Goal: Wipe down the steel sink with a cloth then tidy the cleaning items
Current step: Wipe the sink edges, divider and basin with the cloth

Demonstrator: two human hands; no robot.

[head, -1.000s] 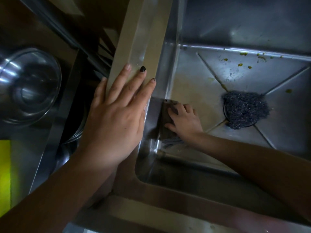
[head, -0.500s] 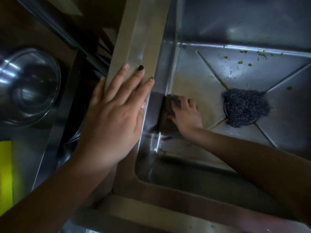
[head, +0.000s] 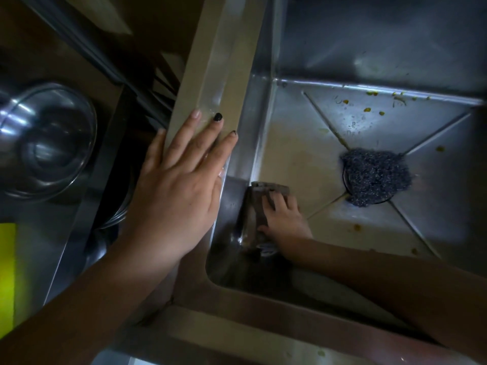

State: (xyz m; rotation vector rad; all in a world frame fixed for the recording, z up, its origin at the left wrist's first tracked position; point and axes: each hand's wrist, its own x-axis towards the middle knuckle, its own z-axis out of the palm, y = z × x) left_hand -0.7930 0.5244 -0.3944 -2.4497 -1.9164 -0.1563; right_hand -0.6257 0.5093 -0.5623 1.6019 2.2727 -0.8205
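Flat on rim of steel sink (head: pixel 224 75): left hand (head: pixel 179 196), fingers straight, slightly spread. Down in basin's left floor-wall corner: right hand (head: pixel 286 222) pressing brown cloth (head: pixel 255 209), fingers together, bent over it. Steel scrubber (head: pixel 375 177) on drain.

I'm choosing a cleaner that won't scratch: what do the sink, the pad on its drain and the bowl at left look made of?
Sink: brushed stainless steel, by its dull grey sheen and pressed creases.
Pad: probably steel wool, a dark, tangled, wiry mass.
Bowl: polished steel, with bright mirror-like highlights.
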